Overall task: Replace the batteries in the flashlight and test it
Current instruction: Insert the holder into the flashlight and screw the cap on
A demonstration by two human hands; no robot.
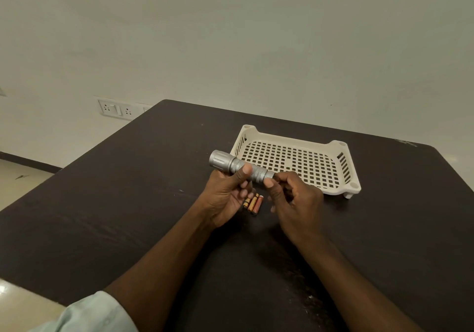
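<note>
The left hand (225, 193) gripped the rigid, knurled metal flashlight (238, 166) mid-barrel; the right hand (289, 193) pinched its tail cap. Batteries (254, 204) lay just below it.

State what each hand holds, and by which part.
The left hand grips the flashlight round its barrel; the right hand pinches its tail end.

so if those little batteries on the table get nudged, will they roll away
Probably yes: the batteries are small cylinders lying on their sides on the flat dark table, nothing blocking them. Likely light, so a slight brush from the left hand just above could scatter them. They look rigid.
</note>
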